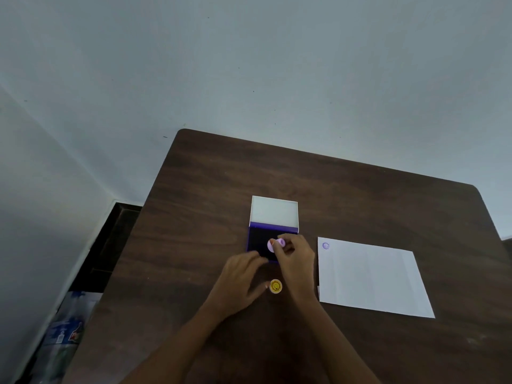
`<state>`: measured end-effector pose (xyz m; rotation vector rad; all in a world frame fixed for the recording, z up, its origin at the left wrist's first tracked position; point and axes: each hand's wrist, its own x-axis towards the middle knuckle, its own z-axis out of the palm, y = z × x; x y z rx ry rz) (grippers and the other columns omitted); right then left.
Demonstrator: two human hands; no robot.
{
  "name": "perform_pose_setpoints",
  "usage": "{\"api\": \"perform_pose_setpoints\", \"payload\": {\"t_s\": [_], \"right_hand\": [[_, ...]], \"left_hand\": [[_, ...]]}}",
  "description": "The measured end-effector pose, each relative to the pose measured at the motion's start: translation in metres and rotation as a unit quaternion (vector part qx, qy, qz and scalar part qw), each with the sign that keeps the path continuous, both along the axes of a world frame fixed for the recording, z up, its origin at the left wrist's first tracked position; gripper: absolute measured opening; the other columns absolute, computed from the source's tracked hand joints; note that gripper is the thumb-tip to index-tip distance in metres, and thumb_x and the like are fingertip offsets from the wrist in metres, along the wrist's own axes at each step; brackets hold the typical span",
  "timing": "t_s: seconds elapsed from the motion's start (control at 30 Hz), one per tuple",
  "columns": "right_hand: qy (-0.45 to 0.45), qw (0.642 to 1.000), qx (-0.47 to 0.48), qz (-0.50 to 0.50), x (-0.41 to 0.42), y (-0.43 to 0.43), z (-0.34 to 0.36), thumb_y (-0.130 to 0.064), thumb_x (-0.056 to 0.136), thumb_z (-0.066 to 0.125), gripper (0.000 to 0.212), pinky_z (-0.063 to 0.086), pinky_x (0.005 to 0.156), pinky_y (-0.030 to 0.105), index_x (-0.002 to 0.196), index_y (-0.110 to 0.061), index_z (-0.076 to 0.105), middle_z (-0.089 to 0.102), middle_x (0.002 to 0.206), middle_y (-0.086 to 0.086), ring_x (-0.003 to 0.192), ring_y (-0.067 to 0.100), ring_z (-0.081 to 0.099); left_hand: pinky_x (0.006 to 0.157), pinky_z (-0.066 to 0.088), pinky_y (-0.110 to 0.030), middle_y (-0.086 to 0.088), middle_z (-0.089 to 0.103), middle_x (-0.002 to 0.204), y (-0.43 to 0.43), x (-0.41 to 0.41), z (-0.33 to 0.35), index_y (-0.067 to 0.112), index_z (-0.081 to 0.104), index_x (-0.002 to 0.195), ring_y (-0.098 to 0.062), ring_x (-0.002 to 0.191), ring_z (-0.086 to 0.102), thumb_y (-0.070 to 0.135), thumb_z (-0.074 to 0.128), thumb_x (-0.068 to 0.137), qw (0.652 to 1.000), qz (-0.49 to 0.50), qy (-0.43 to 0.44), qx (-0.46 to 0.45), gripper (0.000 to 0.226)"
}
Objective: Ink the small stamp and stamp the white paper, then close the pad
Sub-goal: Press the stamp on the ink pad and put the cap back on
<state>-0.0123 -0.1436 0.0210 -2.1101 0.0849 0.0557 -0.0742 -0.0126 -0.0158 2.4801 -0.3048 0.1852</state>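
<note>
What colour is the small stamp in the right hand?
Pale pink-lilac. The stamp sits over the dark ink pad, pinched by the right hand; head view.

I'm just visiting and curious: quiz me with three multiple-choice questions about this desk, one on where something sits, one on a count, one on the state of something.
1. Where does the white paper lie relative to the ink pad?
A. to its right
B. to its left
C. under it

2. How many stamp marks show on the paper?
A. none
B. one
C. four

3. How is the ink pad's lid?
A. shut
B. missing
C. open

Answers: 1 A, the paper lies right of the pad. 2 B, one purple mark sits in its far left corner. 3 C, the lid stands up behind the dark pad while the right hand holds the small stamp on it.
</note>
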Motion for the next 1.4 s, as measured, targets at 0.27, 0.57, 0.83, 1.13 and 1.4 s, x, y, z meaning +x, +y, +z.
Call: {"api": "perform_pose_setpoints", "payload": {"t_s": [0.27, 0.57, 0.83, 1.13, 1.4], "right_hand": [[0.028, 0.995, 0.049, -0.081, -0.001, -0.01, 0.003, -0.023, 0.077, 0.07, 0.011, 0.042, 0.062, 0.011, 0.083, -0.022, 0.061, 0.064, 0.084, -0.002, 0.074, 0.007, 0.06], [0.111, 0.975, 0.16, -0.104, -0.008, -0.014, 0.016, -0.023, 0.083, 0.062, 0.005, 0.049, 0.072, 0.023, 0.088, -0.023, 0.062, 0.067, 0.091, 0.002, 0.081, 0.014, 0.063], [0.068, 0.986, 0.137, -0.063, -0.029, -0.005, 0.016, -0.026, 0.079, 0.067, 0.007, 0.049, 0.07, 0.018, 0.086, -0.026, 0.065, 0.069, 0.084, -0.004, 0.081, 0.01, 0.064], [0.055, 0.994, 0.09, -0.026, -0.043, -0.007, 0.014, -0.023, 0.079, 0.066, 0.015, 0.041, 0.056, -0.002, 0.094, -0.018, 0.064, 0.061, 0.082, -0.01, 0.072, -0.004, 0.056], [0.065, 0.994, 0.091, 0.008, -0.051, -0.014, 0.018, -0.022, 0.077, 0.07, 0.013, 0.041, 0.064, 0.004, 0.089, -0.019, 0.065, 0.063, 0.079, -0.01, 0.073, 0.0, 0.058]], "left_hand": [[0.102, 0.029, -0.03, -0.01, 0.035, 0.142, -0.031, -0.003, -0.01, 0.018, 0.034, 0.135, -0.02, 0.125, 0.035, 0.036, 0.045, 0.092, 0.98, -0.111, 0.141, 0.081, 0.048], [0.064, 0.048, -0.016, -0.004, 0.065, 0.093, -0.019, 0.018, 0.035, 0.009, 0.063, 0.101, -0.014, 0.089, 0.06, 0.014, 0.059, 0.086, 0.685, 0.28, 0.368, -0.563, 0.016], [0.076, 0.052, -0.035, -0.02, 0.067, 0.103, -0.009, 0.013, 0.046, 0.0, 0.064, 0.101, -0.025, 0.095, 0.064, 0.001, 0.057, 0.083, 0.491, 0.228, 0.413, -0.732, 0.019], [0.098, 0.045, -0.035, -0.021, 0.063, 0.117, -0.011, 0.006, 0.046, -0.002, 0.059, 0.113, -0.025, 0.109, 0.06, 0.001, 0.061, 0.081, 0.516, 0.159, 0.425, -0.726, 0.033], [0.094, 0.047, -0.037, -0.021, 0.063, 0.116, -0.012, -0.001, 0.047, -0.002, 0.058, 0.113, -0.027, 0.107, 0.061, -0.002, 0.059, 0.081, 0.561, 0.179, 0.434, -0.682, 0.032]]}}
